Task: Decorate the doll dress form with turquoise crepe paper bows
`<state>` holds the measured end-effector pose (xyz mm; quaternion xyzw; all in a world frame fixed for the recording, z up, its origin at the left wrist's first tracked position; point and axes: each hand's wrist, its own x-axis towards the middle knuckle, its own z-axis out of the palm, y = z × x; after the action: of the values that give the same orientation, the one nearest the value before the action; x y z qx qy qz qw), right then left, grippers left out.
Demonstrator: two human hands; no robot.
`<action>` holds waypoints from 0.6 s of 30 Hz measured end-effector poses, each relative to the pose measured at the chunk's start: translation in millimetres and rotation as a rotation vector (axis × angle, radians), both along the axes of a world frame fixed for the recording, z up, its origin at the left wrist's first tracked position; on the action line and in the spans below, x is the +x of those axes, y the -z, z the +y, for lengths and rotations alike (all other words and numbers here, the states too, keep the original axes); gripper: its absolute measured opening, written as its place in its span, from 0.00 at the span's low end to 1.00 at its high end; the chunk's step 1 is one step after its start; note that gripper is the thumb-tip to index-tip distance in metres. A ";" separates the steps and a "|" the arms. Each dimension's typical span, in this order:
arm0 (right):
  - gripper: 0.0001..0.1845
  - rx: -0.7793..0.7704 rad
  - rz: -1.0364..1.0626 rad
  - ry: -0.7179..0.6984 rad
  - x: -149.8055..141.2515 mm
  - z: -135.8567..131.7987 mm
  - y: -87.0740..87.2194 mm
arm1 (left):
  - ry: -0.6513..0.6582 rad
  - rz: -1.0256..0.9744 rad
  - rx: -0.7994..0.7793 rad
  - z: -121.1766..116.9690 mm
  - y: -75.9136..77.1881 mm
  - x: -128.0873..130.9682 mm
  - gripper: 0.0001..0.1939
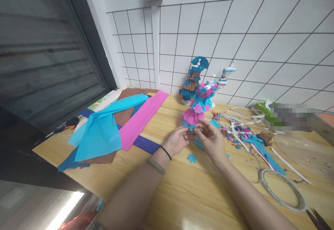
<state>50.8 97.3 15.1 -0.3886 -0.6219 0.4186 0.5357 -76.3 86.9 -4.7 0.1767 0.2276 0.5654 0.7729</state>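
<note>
Head view. 2 bare hands meet over a wood-grained desk, in front of a pink-and-blue paper figure. The right hand has its grip closed to a pinch, thumb and fingertips on a small blue paper flower held just before the figure's lower skirt. The left hand lies to the flower's left, palm turned upward and fingers loosely curved; whether its grip also has hold of the flower cannot be told. A loose blue flower lies flat on the desk, nearer the viewer. Behind the pink-and-blue figure stand 2 others: a teal-and-brown figure to the left and a mostly white figure to the right, both near the tiled wall. At left, overlapping sheets include a light-blue sheet, a pink strip and a dark-blue strip. At right, paper scraps lie scattered near a roll of tape, with scissors at the lower edge and a green packet towards the wall.
</note>
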 end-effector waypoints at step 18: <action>0.22 0.123 -0.158 0.115 -0.3 3.1 6.5 | 0.006 -0.015 0.014 -0.5 -1.3 0.5 0.05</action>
<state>50.4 100.4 8.6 -0.4218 -0.6634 0.3165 0.5309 -75.8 86.4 -3.4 0.1785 0.2175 0.5658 0.7750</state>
